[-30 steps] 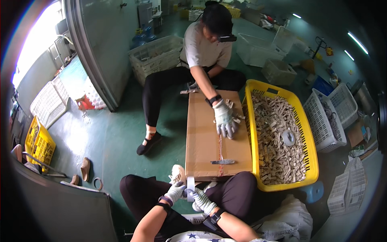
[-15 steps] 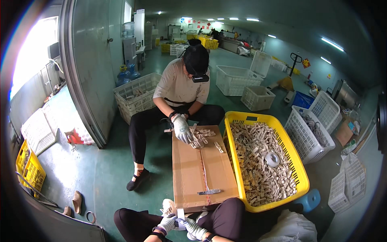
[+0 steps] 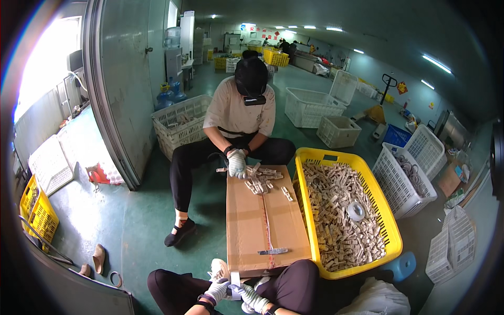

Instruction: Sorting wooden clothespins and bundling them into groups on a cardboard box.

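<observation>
Low in front, both hands wear striped, light gloves. My left hand (image 3: pixel 217 290) pinches the left side of a pale flat strip (image 3: pixel 235 282), possibly tape, at the near edge of a cardboard box (image 3: pixel 244 226). From the other side my right hand (image 3: pixel 252 298) grips the same strip, its fingers closed; what lies under them is hidden. On the box top, towards me, rests a knife-like grey blade (image 3: pixel 272 251). Small beige peg-like pieces (image 3: pixel 260 181) lie heaped at the far end, under a co-worker's gloved hands (image 3: pixel 237 164).
Right of the box stands a yellow crate (image 3: pixel 389 220) full of similar pieces, a tape roll (image 3: pixel 356 211) on top. Beyond it are white crates (image 3: pixel 401 181). A blue stool (image 3: pixel 403 266) and white sack (image 3: pixel 378 299) sit at near right. The co-worker (image 3: pixel 241 113) sits opposite.
The view has shifted slightly. The co-worker's hands have drawn together and back a little from the pile. My hands stay at the strip, almost unmoved.
</observation>
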A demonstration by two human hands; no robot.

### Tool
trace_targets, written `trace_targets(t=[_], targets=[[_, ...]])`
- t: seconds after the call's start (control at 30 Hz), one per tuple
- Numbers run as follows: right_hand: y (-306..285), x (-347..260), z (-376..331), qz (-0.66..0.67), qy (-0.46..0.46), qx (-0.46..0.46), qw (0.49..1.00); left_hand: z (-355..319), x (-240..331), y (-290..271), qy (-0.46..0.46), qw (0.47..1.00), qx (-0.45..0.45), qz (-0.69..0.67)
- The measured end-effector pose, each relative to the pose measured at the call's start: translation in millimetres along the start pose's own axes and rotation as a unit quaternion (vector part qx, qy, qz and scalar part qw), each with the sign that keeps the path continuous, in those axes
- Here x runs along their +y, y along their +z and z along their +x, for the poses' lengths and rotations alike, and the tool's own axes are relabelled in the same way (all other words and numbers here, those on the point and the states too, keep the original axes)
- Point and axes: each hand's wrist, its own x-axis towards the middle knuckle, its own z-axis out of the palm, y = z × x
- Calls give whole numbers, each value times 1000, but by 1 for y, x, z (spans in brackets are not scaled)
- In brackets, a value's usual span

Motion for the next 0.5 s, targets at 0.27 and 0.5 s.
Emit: trace_targets(t=[0.27,0.5], targets=[[-3,3,-3,-4,-6,2,1000,1,1,-1,-81,995,-29,-50],[0,5,-2,-7,-17,-1,1000,-1,-1,-4,-70,996,-30,49]])
